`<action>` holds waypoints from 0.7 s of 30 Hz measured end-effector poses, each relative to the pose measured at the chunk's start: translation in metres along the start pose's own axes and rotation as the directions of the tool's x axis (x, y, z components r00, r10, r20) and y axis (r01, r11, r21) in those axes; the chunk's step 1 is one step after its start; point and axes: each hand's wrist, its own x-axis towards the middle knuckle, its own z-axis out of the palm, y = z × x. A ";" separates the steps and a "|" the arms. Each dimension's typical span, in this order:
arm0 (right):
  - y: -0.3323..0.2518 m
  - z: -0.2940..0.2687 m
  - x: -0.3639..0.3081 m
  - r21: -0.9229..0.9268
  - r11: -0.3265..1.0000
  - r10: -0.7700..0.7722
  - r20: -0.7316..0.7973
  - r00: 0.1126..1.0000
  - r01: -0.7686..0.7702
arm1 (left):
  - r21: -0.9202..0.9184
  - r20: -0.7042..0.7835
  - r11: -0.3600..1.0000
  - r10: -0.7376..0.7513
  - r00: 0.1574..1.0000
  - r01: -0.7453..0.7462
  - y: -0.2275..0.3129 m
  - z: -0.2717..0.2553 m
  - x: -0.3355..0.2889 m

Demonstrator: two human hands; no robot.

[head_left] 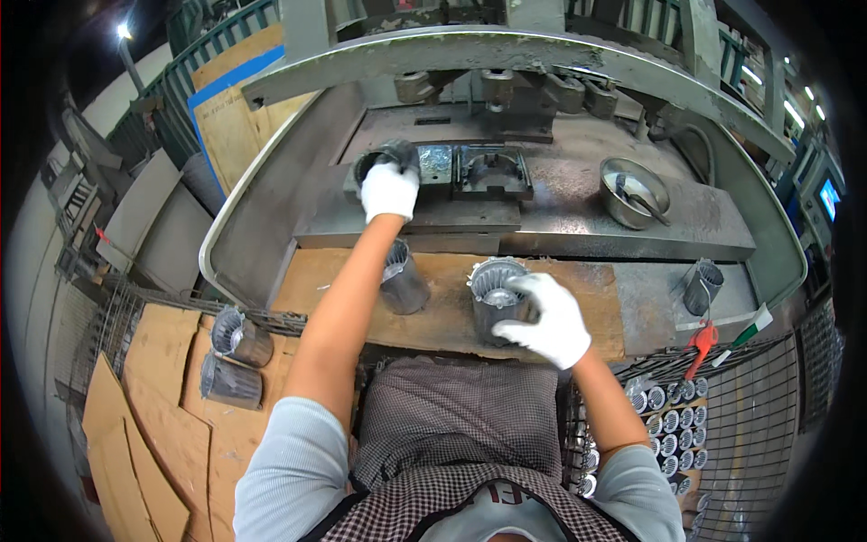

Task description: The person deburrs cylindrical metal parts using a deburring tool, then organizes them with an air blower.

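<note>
Left hand [390, 191] clasps dark part [403, 155]; spread right hand [553, 323] touches canister [493, 316].

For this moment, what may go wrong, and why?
The left hand is close against the metal fixture, so its fingers might get pinched. The dark cylinder standing beside the left forearm might be knocked over if that arm swings. The handle sticking over the rim of the bowl might get snagged.

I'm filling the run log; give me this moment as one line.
Left hand: at dark part by fixture, grip unclear | Right hand: fingers spread at finned cylinder on board | Nearby: metal bowl
</note>
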 end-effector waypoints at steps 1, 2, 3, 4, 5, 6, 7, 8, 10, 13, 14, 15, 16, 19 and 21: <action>0.009 -0.004 0.001 0.040 0.998 0.052 -0.020 0.998 -0.051 | -0.002 -0.041 0.993 0.121 0.992 -0.121 0.005 -0.012 -0.006; 0.019 -0.008 0.003 0.078 0.991 0.111 -0.033 0.993 -0.108 | -0.006 -0.073 0.971 0.237 0.969 -0.238 0.010 -0.019 -0.010; 0.033 -0.004 0.009 0.089 0.973 0.219 -0.072 0.973 -0.212 | 0.092 -0.017 0.940 0.330 0.944 -0.327 0.015 -0.025 -0.009; 0.044 -0.001 0.021 0.053 0.966 0.256 -0.086 0.963 -0.252 | 0.089 -0.008 0.939 0.334 0.942 -0.332 0.028 -0.033 -0.012; 0.054 0.001 0.036 -0.021 0.965 0.258 -0.070 0.964 -0.260 | 0.096 -0.065 0.885 0.463 0.884 -0.456 0.046 -0.037 -0.016; 0.054 0.001 0.053 -0.069 0.947 0.314 -0.019 0.949 -0.314 | 0.115 -0.126 0.816 0.577 0.807 -0.566 0.059 -0.038 -0.019; 0.071 0.013 0.064 -0.130 0.938 0.323 -0.015 0.946 -0.322 | 0.178 -0.065 0.779 0.619 0.782 -0.602 0.070 -0.031 -0.022; 0.075 0.017 0.079 -0.185 0.934 0.311 0.004 0.950 -0.305 | 0.189 -0.063 0.743 0.661 0.747 -0.642 0.077 -0.023 -0.023; 0.077 0.027 0.104 -0.300 0.882 0.396 0.056 0.917 -0.363 | 0.162 0.012 0.731 0.670 0.742 -0.663 0.091 -0.007 -0.024; 0.082 0.041 0.129 -0.361 0.833 0.473 0.076 0.878 -0.418 | 0.105 0.116 0.763 0.627 0.770 -0.637 0.094 0.013 -0.017; 0.091 0.044 0.132 -0.365 0.828 0.480 0.072 0.874 -0.425 | 0.098 0.118 0.761 0.631 0.767 -0.641 0.100 0.009 -0.017; 0.099 0.049 0.134 -0.389 0.826 0.445 0.009 0.895 -0.407 | 0.109 0.152 0.794 0.581 0.800 -0.598 0.105 0.003 -0.016; 0.109 0.053 0.138 -0.413 0.823 0.406 -0.052 0.912 -0.390 | 0.125 0.186 0.824 0.527 0.829 -0.552 0.111 -0.007 -0.015; 0.118 0.050 0.151 -0.433 0.818 0.404 -0.037 0.914 -0.379 | 0.079 0.198 0.858 0.486 0.851 -0.508 0.083 -0.046 -0.017; 0.114 0.051 0.150 -0.439 0.818 0.413 0.000 0.911 -0.371 | 0.137 0.358 0.912 0.319 0.878 -0.387 0.059 -0.085 -0.034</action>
